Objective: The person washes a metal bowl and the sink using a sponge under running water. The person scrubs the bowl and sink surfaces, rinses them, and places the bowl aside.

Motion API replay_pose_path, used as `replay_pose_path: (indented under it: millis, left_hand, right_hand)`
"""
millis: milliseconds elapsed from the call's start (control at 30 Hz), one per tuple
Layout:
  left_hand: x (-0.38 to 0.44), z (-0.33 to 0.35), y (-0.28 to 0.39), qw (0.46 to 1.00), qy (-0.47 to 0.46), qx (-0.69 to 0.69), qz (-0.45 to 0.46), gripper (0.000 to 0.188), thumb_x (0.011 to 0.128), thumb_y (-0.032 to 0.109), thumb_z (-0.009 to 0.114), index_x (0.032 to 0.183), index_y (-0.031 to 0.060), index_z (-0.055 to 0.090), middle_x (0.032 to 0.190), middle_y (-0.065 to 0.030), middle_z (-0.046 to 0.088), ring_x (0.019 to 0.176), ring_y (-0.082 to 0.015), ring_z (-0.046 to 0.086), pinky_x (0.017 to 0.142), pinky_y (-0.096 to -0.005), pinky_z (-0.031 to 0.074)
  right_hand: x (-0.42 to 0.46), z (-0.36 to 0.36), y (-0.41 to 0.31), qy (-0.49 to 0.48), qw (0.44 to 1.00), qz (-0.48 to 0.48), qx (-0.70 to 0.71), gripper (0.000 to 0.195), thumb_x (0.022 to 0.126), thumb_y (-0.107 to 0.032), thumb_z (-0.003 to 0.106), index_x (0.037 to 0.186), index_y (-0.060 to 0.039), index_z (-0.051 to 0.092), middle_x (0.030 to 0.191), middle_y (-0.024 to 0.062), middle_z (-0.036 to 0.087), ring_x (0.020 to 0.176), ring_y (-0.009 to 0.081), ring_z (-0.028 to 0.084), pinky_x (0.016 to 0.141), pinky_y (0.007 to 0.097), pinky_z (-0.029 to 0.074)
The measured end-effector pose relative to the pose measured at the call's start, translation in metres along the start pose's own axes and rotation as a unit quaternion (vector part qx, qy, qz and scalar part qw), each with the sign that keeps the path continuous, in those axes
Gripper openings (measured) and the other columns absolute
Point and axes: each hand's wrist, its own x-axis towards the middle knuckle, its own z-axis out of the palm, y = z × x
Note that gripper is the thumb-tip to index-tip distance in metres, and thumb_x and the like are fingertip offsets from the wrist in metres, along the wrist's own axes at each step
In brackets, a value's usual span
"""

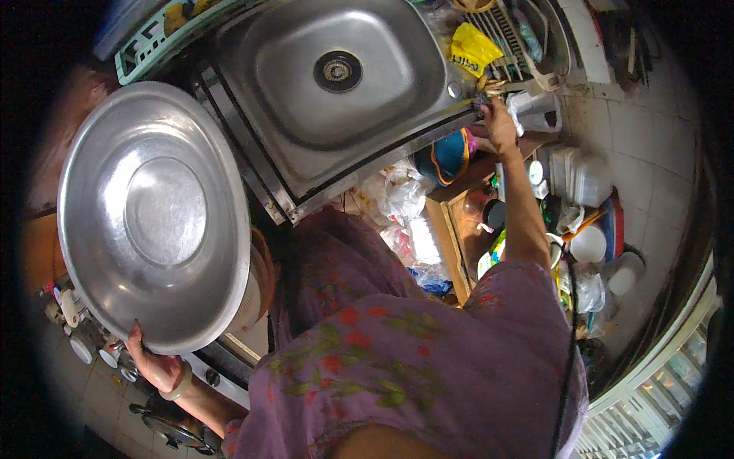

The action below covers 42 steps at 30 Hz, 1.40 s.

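Observation:
My left hand [156,362] grips the near rim of a large round metal basin [166,209], with the thumb over the inside edge. The basin is tilted so that its bare, shiny inside faces me, left of a stainless steel sink [275,109]. Out to the right, my right hand [500,126] reaches to the sink's right front corner. Its fingertips are at a small dark scouring pad [480,102]; whether they grip it is too small to tell. Beside them lies a yellow printed packet [475,49]. A round drain strainer [338,71] sits in the sink.
A dish rack [504,40] with utensils stands behind the right hand. Plastic containers [590,181] and bags crowd the right side. A pale green plastic basket [143,54] is at the back left. A lidded black pot [178,427] is at lower left.

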Motion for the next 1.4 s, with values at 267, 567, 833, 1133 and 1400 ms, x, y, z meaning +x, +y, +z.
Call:
replay_pose_path:
  millis: [267, 567, 833, 1133, 1400]
  left_hand:
    - [-0.012, 0.013, 0.006, 1.0, -0.003, 0.014, 0.014, 0.045, 0.075, 0.017, 0.054, 0.114, -0.0006, 0.042, 0.111, -0.0108, 0.048, 0.101, -0.023, 0.046, 0.087, -0.0354, 0.035]
    - [-0.007, -0.004, 0.022, 1.0, -0.008, 0.025, 0.016, 0.043, 0.075, 0.018, 0.053, 0.112, -0.0019, 0.043, 0.107, -0.0112, 0.05, 0.098, -0.0221, 0.048, 0.085, -0.0343, 0.037]
    - [0.0, -0.016, 0.015, 0.999, -0.023, -0.007, 0.028, 0.043, 0.075, 0.013, 0.054, 0.113, -0.0013, 0.042, 0.105, -0.0112, 0.05, 0.096, -0.0221, 0.048, 0.084, -0.0342, 0.038]
    - [-0.01, -0.009, 0.018, 0.999, 0.018, 0.007, 0.038, 0.044, 0.075, 0.013, 0.053, 0.115, -0.0005, 0.04, 0.109, -0.0113, 0.048, 0.097, -0.0223, 0.048, 0.084, -0.0348, 0.038]
    - [-0.01, -0.021, 0.015, 0.999, 0.004, -0.013, 0.051, 0.034, 0.075, 0.015, 0.055, 0.105, -0.0004, 0.048, 0.101, -0.0111, 0.055, 0.094, -0.0236, 0.051, 0.085, -0.0364, 0.038]
  right_hand:
    - [-0.147, 0.058, -0.207, 0.0, 0.984, -0.179, -0.026, 0.012, 0.073, -0.016, 0.047, 0.083, -0.0108, 0.048, 0.078, 0.007, 0.049, 0.062, 0.0246, 0.054, 0.043, 0.0356, 0.041]
    - [-0.161, 0.045, -0.325, -0.189, 0.897, -0.03, 0.398, 0.024, 0.08, -0.021, 0.048, 0.095, -0.0022, 0.047, 0.082, 0.0178, 0.055, 0.08, 0.0357, 0.055, 0.065, 0.039, 0.044]
    - [-0.126, 0.031, -0.241, -0.156, 0.843, -0.452, 0.246, 0.028, 0.071, -0.024, 0.061, 0.094, -0.0118, 0.051, 0.097, 0.0094, 0.053, 0.083, 0.027, 0.055, 0.066, 0.0352, 0.045]
    - [-0.055, 0.054, -0.345, -0.011, 0.941, -0.206, 0.269, 0.028, 0.07, -0.027, 0.061, 0.092, -0.0104, 0.054, 0.086, 0.0111, 0.054, 0.081, 0.0292, 0.053, 0.067, 0.0365, 0.044]
    - [-0.093, 0.054, -0.284, -0.162, 0.844, -0.49, 0.149, 0.024, 0.07, -0.024, 0.06, 0.093, -0.0153, 0.056, 0.096, 0.0048, 0.054, 0.092, 0.023, 0.052, 0.074, 0.0418, 0.038]
